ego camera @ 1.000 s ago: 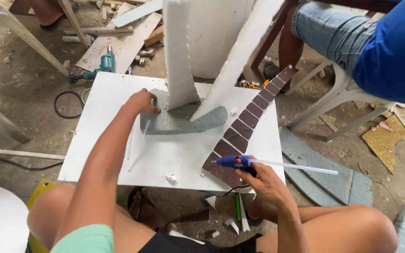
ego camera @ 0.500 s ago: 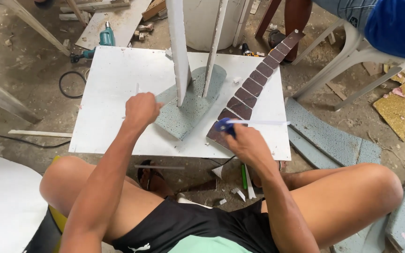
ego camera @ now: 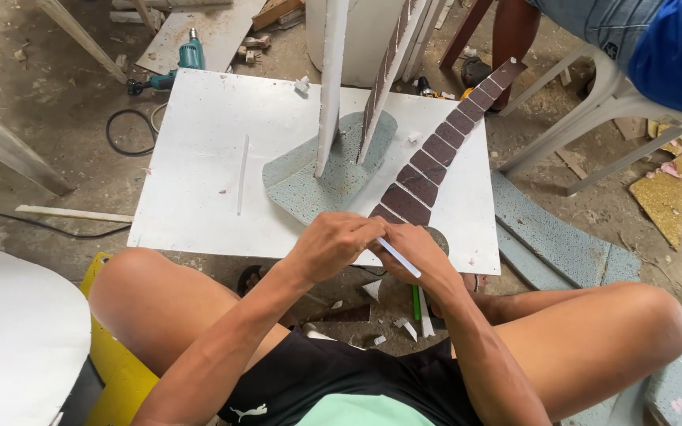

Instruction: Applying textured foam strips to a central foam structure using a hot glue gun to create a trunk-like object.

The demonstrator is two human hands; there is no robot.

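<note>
My left hand (ego camera: 331, 243) and my right hand (ego camera: 418, 254) meet at the near edge of a white board (ego camera: 191, 150). Between them they pinch a thin white strip (ego camera: 398, 257), which slants down to the right. Just beyond my fingers lies a long brown segmented strip (ego camera: 429, 167), running diagonally to the board's far right corner. A grey-blue foam shape (ego camera: 309, 185) lies flat mid-board, with upright white foam pieces (ego camera: 331, 79) standing on it. The blue cutter seen earlier is not visible.
Another thin white strip (ego camera: 241, 173) lies on the board's left half. A teal drill (ego camera: 187, 55) and a black cable (ego camera: 124, 130) lie on the floor beyond. A person in a blue shirt (ego camera: 672, 47) sits on a white chair (ego camera: 593, 118) at the right. Foam offcuts (ego camera: 554, 237) lie beside my knee.
My left hand left the grey-blue foam shape and came to my right hand. Both now grip the thin white strip at the board's near edge. The view tilted down.
</note>
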